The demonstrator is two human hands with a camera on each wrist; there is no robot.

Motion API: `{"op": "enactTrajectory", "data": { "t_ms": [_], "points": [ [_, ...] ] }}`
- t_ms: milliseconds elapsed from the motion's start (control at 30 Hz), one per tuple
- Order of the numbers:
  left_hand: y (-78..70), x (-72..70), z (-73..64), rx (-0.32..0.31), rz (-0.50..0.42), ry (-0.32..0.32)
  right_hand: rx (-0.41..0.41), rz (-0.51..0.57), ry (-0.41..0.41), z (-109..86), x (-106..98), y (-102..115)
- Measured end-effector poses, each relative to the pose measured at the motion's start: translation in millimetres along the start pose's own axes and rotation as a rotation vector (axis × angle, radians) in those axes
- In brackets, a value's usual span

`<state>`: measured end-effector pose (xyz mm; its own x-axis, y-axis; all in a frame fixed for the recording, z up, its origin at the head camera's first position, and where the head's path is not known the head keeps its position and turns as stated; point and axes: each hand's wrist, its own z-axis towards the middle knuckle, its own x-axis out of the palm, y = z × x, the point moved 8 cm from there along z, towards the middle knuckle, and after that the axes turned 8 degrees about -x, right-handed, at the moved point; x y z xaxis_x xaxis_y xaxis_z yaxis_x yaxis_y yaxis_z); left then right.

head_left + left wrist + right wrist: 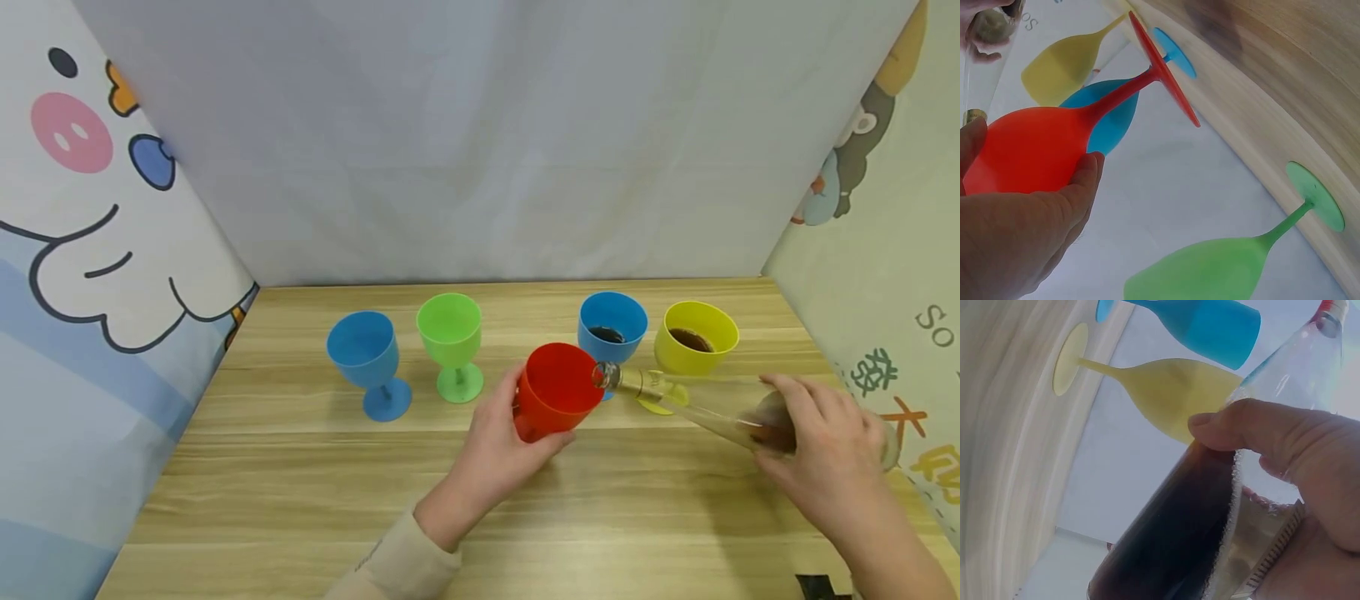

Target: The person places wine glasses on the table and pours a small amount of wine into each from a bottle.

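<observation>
My left hand (495, 450) grips a red plastic goblet (558, 404) round its bowl, thumb at the front; its inside shows plain red. The goblet's stem and foot stick out free below the hand in the left wrist view. My right hand (832, 446) holds a clear glass bottle (716, 408) round its body, tilted toward the left. The bottle's mouth is right at the red rim. Dark liquid (1172, 519) lies in the bottle's wide lower part. Behind the bottle's neck stand a blue goblet (611, 312) and a yellow goblet (678, 354), both holding some dark liquid.
A second blue goblet (363, 354) and a green goblet (450, 329) stand upright on the left of the wooden table (300, 500). A pale cloth wall (480, 150) rises at the back, with printed panels on both sides. A small black object (815, 587) lies at the lower right.
</observation>
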<state>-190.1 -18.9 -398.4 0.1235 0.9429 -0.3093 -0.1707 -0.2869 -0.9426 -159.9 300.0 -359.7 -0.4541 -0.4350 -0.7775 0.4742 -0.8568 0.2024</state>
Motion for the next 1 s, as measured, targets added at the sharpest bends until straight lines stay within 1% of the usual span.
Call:
{"op": "enactTrajectory", "data": {
  "t_ms": [200, 600, 900, 1000],
  "points": [
    [0.0, -0.4, -1.4, -0.018, 0.004, 0.004, -0.025, -0.037, 0.005, 4.9, -3.9, 1.9],
    [-1.9, -2.3, -3.2, -0.004, 0.030, 0.014, -0.066, -0.104, 0.022, 13.3, -11.0, 4.5],
    [0.0, -2.4, -3.6, -0.027, 0.061, 0.029, -0.093, -0.129, 0.020, 14.9, -12.3, 3.7],
    [0.1, -2.2, -3.5, -0.026, 0.067, 0.034, -0.098, -0.130, 0.022, 14.5, -11.8, 2.4]
  ]
}}
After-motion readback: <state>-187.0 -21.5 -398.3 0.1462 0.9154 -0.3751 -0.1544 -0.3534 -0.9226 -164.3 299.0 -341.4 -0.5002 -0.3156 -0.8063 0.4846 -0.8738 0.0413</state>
